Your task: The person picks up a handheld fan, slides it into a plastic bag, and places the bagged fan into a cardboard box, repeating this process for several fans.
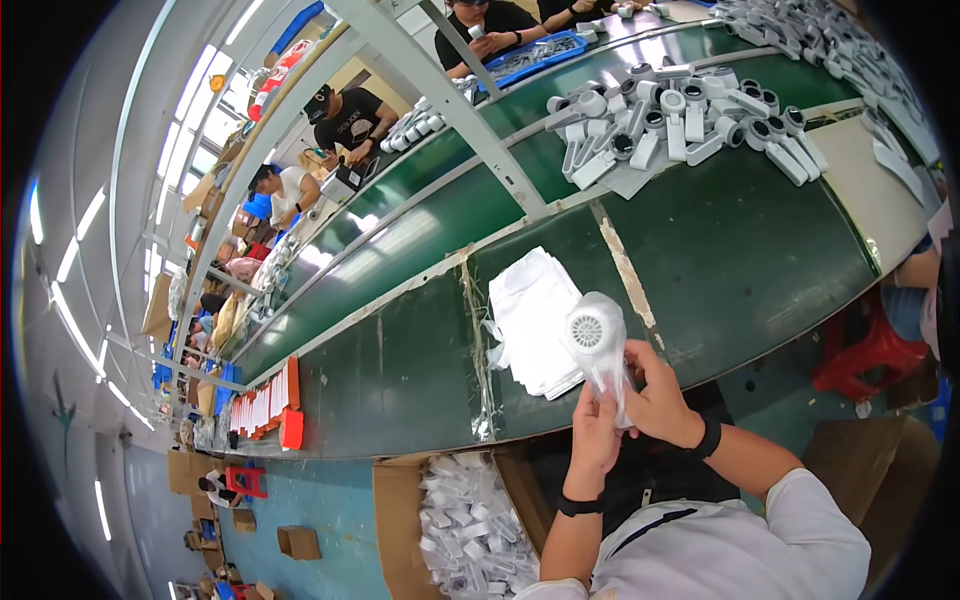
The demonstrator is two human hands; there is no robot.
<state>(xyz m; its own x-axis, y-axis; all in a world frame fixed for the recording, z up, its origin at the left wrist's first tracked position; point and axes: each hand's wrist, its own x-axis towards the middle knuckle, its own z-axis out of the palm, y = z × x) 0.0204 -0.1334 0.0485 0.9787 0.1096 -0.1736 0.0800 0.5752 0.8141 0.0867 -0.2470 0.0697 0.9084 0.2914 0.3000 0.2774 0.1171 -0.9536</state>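
Above the near edge of the green bench I hold a white handheld fan (587, 331) with a round grille, wrapped in a thin clear plastic bag (612, 372). My left hand (597, 435) pinches the lower end of the bag and handle. From the other side, my right hand (660, 400) closes its fingers around the handle. The fan's head points up and away from me. Just left of it lies a stack of flat white plastic bags (530, 315) on the bench.
A large heap of grey and white fans (690, 120) covers the bench ahead right. Below the bench, a cardboard box (398, 535) holds many bagged fans (478, 525). Orange-and-white boxes (265, 405) stand at the left. A metal frame post (440, 100) rises beyond; co-workers sit along the line.
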